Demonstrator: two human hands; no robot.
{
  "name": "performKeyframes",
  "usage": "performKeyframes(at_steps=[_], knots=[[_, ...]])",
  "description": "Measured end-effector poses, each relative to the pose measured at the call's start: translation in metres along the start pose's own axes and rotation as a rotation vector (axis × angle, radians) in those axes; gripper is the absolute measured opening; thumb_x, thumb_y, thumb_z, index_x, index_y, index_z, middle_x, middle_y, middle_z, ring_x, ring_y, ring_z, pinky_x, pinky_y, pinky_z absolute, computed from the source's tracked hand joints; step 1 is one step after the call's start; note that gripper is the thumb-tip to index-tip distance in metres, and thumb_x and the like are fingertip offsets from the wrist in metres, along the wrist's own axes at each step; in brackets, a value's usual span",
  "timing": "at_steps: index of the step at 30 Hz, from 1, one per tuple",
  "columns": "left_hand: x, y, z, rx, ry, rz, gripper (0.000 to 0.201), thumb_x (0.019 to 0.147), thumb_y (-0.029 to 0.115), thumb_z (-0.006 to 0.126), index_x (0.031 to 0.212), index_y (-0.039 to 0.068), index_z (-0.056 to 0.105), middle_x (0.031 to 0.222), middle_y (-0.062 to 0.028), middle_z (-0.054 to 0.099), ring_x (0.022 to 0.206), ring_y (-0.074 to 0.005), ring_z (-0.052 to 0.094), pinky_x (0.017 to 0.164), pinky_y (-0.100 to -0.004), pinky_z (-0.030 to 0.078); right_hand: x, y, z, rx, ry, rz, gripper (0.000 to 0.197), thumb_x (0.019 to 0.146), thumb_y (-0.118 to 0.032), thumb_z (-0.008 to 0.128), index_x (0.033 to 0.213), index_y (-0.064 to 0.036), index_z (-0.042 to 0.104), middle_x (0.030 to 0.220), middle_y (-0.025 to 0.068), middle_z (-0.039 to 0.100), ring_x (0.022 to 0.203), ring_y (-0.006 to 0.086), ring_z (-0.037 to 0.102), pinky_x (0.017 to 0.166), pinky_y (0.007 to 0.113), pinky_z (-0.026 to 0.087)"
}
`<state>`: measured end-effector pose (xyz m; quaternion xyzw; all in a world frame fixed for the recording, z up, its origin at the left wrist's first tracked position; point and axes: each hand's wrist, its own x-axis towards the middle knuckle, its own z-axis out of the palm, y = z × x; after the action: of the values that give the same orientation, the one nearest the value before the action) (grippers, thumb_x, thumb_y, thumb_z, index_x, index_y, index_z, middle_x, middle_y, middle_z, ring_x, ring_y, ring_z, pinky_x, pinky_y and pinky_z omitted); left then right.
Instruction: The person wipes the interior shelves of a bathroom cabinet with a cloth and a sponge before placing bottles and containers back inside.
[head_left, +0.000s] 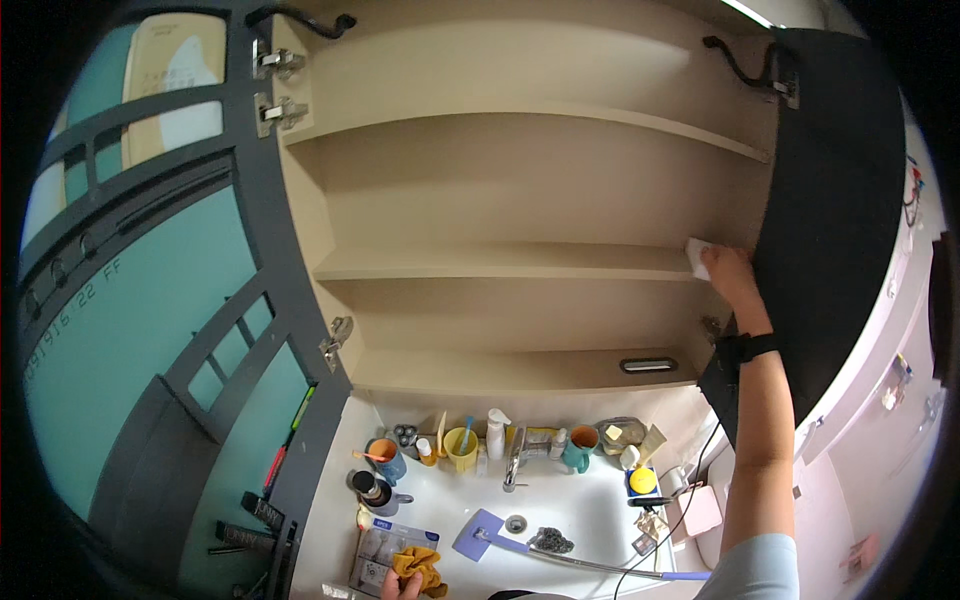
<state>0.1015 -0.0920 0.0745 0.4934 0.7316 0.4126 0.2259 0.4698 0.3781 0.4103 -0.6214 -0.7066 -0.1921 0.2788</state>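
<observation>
My right hand [733,280] reaches up into the open cabinet [540,190] and is closed around a small white sponge [697,258]. It presses the sponge to the right end of the middle shelf [510,262], by the side wall. At the lower edge, my left hand [402,586] has its fingers closed on a crumpled mustard-yellow cloth [420,568]; only part of this hand shows. Beside and under the cloth lies a flat package [372,548] with pale pieces in it, on the left side of the white sink [430,500].
Cabinet doors stand open at left [215,300] and right [835,220]. Cups, bottles and a faucet [515,460] line the sink's back. A purple-headed long-handled tool [482,536] and a grey scouring ball [551,541] lie in it. A black cord [690,495] hangs at right.
</observation>
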Motion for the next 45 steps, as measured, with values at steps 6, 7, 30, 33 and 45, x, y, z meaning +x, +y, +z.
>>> performKeyframes(at_steps=[6, 7, 30, 33, 45], knots=[[0.006, 0.007, -0.012, -0.531, -0.01, -0.273, 0.022, 0.085, 0.011, 0.049, 0.104, 0.001, 0.052, 0.107, -0.0178, 0.046, 0.098, -0.0289, 0.045, 0.081, -0.0361, 0.039, 0.03, 0.019, 0.016, 0.08, -0.025, 0.013, 0.032, 0.089, -0.018, 0.036, 0.094, 0.0046, 0.059, 0.091, 0.0208, 0.06, 0.081, 0.0355, 0.057, 0.073, 0.041, 0.045], [0.005, -0.002, -0.011, -0.544, 0.004, -0.285, 0.022, 0.085, 0.011, 0.049, 0.104, 0.001, 0.052, 0.107, -0.0178, 0.046, 0.098, -0.0289, 0.045, 0.081, -0.0361, 0.039, 0.027, 0.008, 0.009, 0.157, -0.039, 0.095, 0.033, 0.089, -0.019, 0.037, 0.093, 0.005, 0.059, 0.088, 0.0215, 0.06, 0.079, 0.0361, 0.058, 0.073, 0.042, 0.045], [0.036, -0.026, -0.039, -1.207, 0.025, -0.17, 0.034, 0.088, 0.017, 0.052, 0.115, -0.002, 0.045, 0.074, -0.0044, 0.048, 0.06, -0.012, 0.045, 0.051, -0.026, 0.039, -0.046, -0.459, 0.023, 0.483, 0.095, -0.587, 0.015, 0.077, -0.017, 0.047, 0.083, -0.0088, 0.058, 0.084, 0.0114, 0.061, 0.079, 0.0279, 0.06, 0.068, 0.038, 0.048], [0.034, -0.053, -0.035, -1.141, 0.004, -0.124, 0.033, 0.09, 0.021, 0.049, 0.113, -0.002, 0.044, 0.065, -0.0012, 0.037, 0.052, -0.0098, 0.033, 0.046, -0.0252, 0.029, -0.046, -0.479, 0.022, 0.492, 0.195, -0.722, 0.02, 0.081, -0.021, 0.045, 0.084, -0.0051, 0.056, 0.089, 0.0134, 0.06, 0.086, 0.028, 0.058, 0.072, 0.038, 0.047], [0.022, -0.064, -0.031, -0.759, 0.076, -0.03, 0.028, 0.09, 0.011, 0.043, 0.116, 0.001, 0.047, 0.068, -0.0075, 0.043, 0.056, -0.0178, 0.04, 0.052, -0.0329, 0.035, -0.065, -0.376, 0.023, 0.624, 0.428, -0.807, 0.042, 0.082, -0.038, 0.049, 0.088, 0.0025, 0.056, 0.093, 0.0212, 0.057, 0.09, 0.0329, 0.055, 0.078, 0.037, 0.044]])
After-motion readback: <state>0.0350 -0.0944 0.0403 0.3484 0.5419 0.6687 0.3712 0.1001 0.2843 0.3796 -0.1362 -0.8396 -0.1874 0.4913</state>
